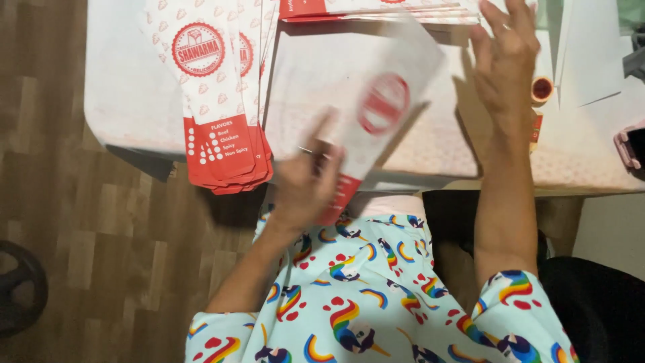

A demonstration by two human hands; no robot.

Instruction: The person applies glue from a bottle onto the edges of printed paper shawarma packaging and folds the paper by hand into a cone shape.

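My left hand [306, 181] grips the lower red end of a white paper sleeve bag [376, 107] with a round red emblem, holding it tilted over the white table [127, 101]; the bag is motion-blurred. My right hand [504, 57] hovers open above the table to the right of the bag, fingers spread, holding nothing. To the left, a stack of the same white and red bags [215, 94] lies on the table, its red ends hanging past the front edge.
More flat bags [376, 10] lie at the table's far edge. A small roll of brown tape [541, 89] sits right of my right hand, and a pink object [628, 144] at the right edge. Wooden floor [80, 222] lies to the left.
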